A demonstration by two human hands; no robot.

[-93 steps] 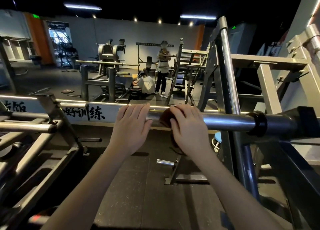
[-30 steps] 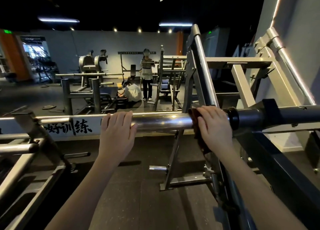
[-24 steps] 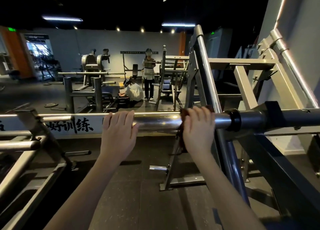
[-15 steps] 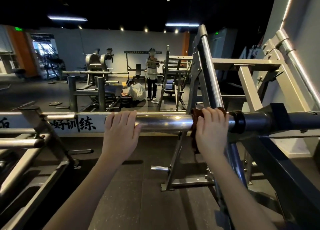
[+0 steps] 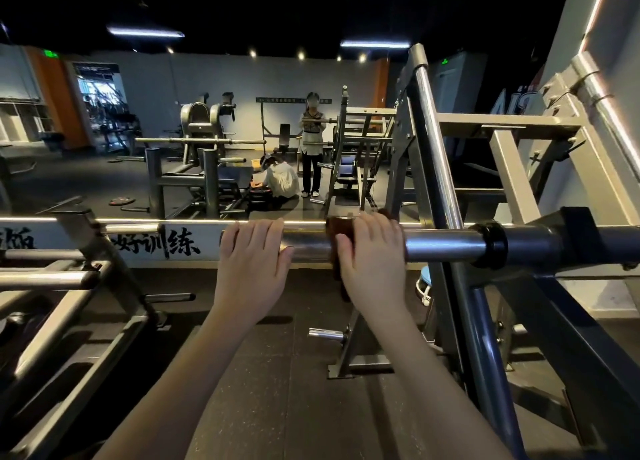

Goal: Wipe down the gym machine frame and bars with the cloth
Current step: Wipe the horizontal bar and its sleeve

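Two hands lie on the horizontal steel bar point(image 5: 440, 244), which crosses the middle of the frame. Left hand point(image 5: 254, 251), just left of centre: fingers curled over the top of the bar, thumb on the near side, bare skin on metal, no cloth in it. It appears to steady the bar. Right hand point(image 5: 372, 251), just right of centre and close beside the left: fingers and thumb wrapped round the brown cloth point(image 5: 337, 225), which is folded over the bar beneath the palm. The cloth's edge shows at the hand's left side and hangs a little below.

Right of this hand runs a bare, shining stretch of bar, ending at the black collar point(image 5: 490, 239). A chrome upright point(image 5: 433, 130) of the machine frame rises behind the bar toward the top of the frame. Two people point(image 5: 311, 140) are far off in the upper centre, clear of the work.

Step in hand, as judged: wiping the bar lengthwise. For a good pass:
- The cloth should encircle the bar so that the underside is reached.
- Pressure should be even.
- Strokes should overlap and run fully to the collar, where grime likely gathers.
- The section under the left hand needs its own pass.
- The upright probably remains to be wiped.
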